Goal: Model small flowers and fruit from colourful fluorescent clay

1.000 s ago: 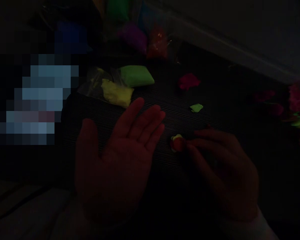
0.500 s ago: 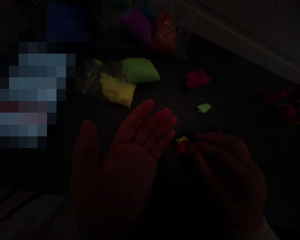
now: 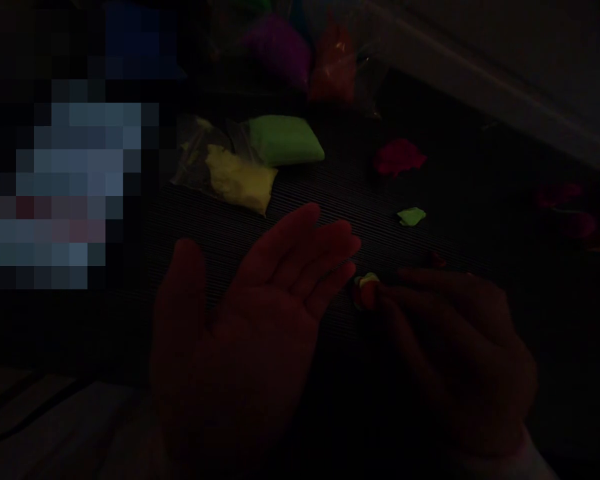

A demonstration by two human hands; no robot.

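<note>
Yellow and red already sit together in the small lump (image 3: 367,293) pinched by the right hand (image 3: 465,347), just beside the open, empty left hand (image 3: 247,327), while a pink piece (image 3: 400,157) and a green piece (image 3: 412,217) lie loose on the table (image 3: 340,187), not joined to it.

Tabletop (image 3: 325,200): dark, finely ribbed, wood-grain look, mostly matt. Yellow clay (image 3: 243,180) looked matt, rough-edged, in a clear, creased plastic bag (image 3: 193,157). Green packet (image 3: 287,140) was smooth, low sheen. Orange packet (image 3: 333,73): glossy clear plastic, bright glints. Crimson lump (image 3: 399,157) and light-green scrap (image 3: 412,216) were matt, clay-like, uneven. Red-and-yellow piece (image 3: 368,292) looked clay-like, finish too dark to tell.
</note>
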